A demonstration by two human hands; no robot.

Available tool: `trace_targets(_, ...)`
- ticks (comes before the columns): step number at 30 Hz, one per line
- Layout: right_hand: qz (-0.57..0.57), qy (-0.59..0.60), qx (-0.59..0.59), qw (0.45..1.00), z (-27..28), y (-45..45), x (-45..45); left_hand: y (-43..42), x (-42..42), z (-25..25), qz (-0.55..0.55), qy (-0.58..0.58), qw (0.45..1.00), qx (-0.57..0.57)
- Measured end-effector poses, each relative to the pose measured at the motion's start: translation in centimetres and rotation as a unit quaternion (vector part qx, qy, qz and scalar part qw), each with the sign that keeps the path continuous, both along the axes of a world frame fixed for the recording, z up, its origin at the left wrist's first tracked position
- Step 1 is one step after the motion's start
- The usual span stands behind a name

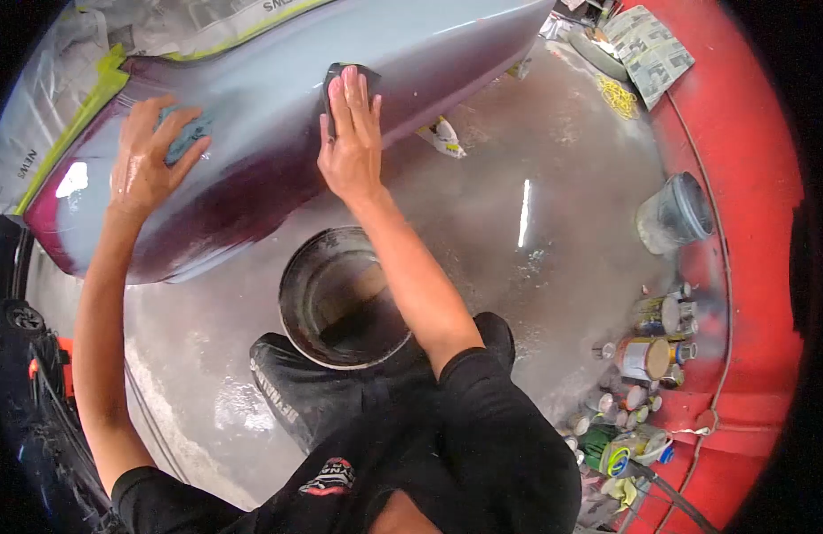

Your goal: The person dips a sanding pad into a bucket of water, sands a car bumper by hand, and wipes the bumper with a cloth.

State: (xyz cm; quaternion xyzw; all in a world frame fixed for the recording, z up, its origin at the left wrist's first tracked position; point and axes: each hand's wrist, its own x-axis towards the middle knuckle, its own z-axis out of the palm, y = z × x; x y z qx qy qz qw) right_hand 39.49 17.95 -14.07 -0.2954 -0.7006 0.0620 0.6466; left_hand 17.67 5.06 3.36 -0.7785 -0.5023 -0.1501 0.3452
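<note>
A curved car body panel (260, 116), grey with dark maroon areas, stretches across the upper left. My right hand (353, 138) lies with long, straight fingers on a dark piece of sandpaper (370, 78), which is against the panel. Farther left, my left hand (149, 160) has bent fingers over a wet-looking blue cloth or sponge (189, 133), also at the panel's surface. Water glistens on that hand. Below the panel, a round black bucket (291, 307) stands by my knees with murky liquid inside.
Plastic masking film (51, 84) with green tape borders the panel. Along the red surface (741, 178) at right are a grey bucket (665, 218), several paint cans (643, 359) and bottles. Newspaper (647, 53) and yellow cord (617, 96) lie at upper right. The floor (482, 231) looks wet.
</note>
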Motion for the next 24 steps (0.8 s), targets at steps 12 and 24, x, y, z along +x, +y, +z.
trace_targets(12,-0.001,-0.002,0.008,1.0,0.1,-1.3,-0.1,-0.6,0.4,0.2,0.022,-0.011,1.0,-0.011)
trace_targets(24,-0.01,-0.026,0.034,0.999,1.1,0.1,1.2,-0.8,0.3,0.7,0.018,-0.019,1.0,-0.013)
